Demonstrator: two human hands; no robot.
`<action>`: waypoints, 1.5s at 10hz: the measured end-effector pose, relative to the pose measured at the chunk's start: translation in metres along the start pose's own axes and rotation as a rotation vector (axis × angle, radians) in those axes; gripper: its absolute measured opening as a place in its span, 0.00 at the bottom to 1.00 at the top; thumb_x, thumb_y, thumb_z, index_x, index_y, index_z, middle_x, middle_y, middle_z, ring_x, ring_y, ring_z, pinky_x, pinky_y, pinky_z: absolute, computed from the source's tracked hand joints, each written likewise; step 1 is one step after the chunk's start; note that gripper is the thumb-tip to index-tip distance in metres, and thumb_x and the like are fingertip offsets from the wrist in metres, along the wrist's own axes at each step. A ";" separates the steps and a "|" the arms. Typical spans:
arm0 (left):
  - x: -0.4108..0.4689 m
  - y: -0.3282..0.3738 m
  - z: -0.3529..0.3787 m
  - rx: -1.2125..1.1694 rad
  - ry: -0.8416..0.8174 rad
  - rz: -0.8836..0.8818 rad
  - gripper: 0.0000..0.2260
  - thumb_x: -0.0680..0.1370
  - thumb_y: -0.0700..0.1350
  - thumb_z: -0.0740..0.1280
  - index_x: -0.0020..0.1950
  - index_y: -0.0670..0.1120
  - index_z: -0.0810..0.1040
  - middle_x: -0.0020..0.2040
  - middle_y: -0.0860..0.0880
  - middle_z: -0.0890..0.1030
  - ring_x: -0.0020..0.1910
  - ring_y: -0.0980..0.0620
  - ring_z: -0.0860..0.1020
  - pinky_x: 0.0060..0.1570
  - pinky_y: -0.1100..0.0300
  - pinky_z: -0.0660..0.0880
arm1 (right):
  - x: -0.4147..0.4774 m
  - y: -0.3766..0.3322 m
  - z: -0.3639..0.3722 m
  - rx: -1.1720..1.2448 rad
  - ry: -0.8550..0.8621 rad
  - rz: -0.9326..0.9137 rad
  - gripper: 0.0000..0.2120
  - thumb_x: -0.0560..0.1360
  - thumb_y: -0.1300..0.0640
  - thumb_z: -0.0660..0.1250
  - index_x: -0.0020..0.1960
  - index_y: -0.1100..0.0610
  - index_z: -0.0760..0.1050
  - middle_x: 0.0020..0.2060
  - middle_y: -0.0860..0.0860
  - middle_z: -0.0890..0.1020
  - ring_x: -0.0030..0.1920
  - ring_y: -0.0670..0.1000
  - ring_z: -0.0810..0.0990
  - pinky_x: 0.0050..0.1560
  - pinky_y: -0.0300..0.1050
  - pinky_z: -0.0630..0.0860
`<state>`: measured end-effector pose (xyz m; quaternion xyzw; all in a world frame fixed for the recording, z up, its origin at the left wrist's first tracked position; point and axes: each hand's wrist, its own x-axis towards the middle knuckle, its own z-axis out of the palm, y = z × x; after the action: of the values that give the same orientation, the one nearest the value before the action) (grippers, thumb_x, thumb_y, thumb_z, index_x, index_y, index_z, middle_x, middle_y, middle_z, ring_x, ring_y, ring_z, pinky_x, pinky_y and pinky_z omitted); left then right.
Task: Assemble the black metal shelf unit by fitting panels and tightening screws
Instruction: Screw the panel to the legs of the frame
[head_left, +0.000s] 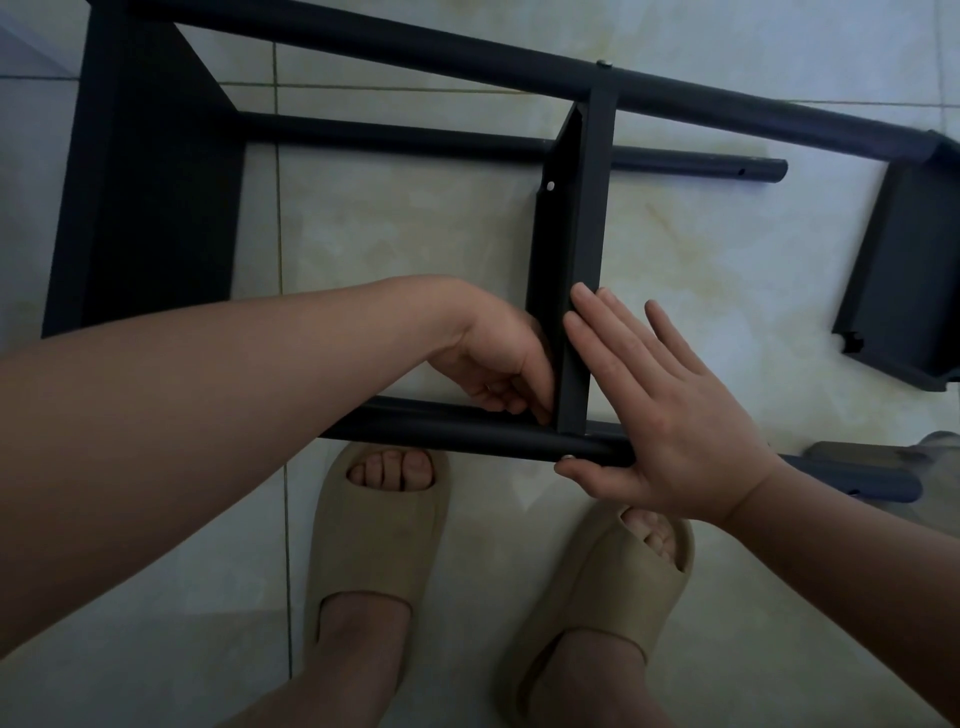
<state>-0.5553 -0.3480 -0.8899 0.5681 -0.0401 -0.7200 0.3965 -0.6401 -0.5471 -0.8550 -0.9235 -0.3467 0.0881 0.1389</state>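
The black metal shelf unit lies on its side on the tiled floor. A middle shelf panel (569, 218) stands on edge between a far tube (415, 52) and a near tube (467, 434). My right hand (670, 415) lies flat with straight fingers against the panel's right face, its thumb under the near tube by a small screw head (570, 458). My left hand (498, 364) is curled at the panel's inner left corner; what its fingertips pinch is hidden. A second screw (603, 63) sits on the far tube above the panel.
A large end panel (150, 197) closes the frame at the left. A loose panel (904, 280) lies at the right. A short inner tube (701, 166) ends free. My feet in beige slippers (374, 545) stand just below the near tube.
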 end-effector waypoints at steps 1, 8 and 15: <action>-0.001 0.001 0.000 -0.011 -0.002 0.023 0.06 0.77 0.35 0.69 0.44 0.45 0.81 0.38 0.50 0.81 0.36 0.55 0.74 0.40 0.64 0.71 | 0.000 0.000 0.000 0.000 0.007 -0.001 0.46 0.77 0.32 0.61 0.80 0.65 0.57 0.81 0.60 0.56 0.81 0.58 0.53 0.79 0.64 0.55; -0.001 -0.002 0.001 -0.010 0.007 0.026 0.06 0.77 0.36 0.69 0.43 0.46 0.82 0.37 0.51 0.81 0.36 0.56 0.75 0.39 0.65 0.72 | 0.000 0.000 0.000 0.009 0.005 -0.005 0.46 0.77 0.33 0.63 0.80 0.64 0.56 0.81 0.60 0.56 0.81 0.59 0.53 0.78 0.65 0.57; -0.002 -0.002 0.002 -0.020 0.009 0.027 0.07 0.77 0.35 0.68 0.43 0.46 0.81 0.36 0.52 0.82 0.35 0.56 0.75 0.39 0.65 0.72 | 0.000 -0.001 0.000 0.000 0.012 -0.005 0.46 0.76 0.33 0.62 0.80 0.65 0.57 0.80 0.60 0.57 0.81 0.59 0.54 0.78 0.65 0.57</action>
<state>-0.5576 -0.3458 -0.8885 0.5667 -0.0386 -0.7124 0.4121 -0.6404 -0.5464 -0.8542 -0.9231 -0.3481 0.0819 0.1412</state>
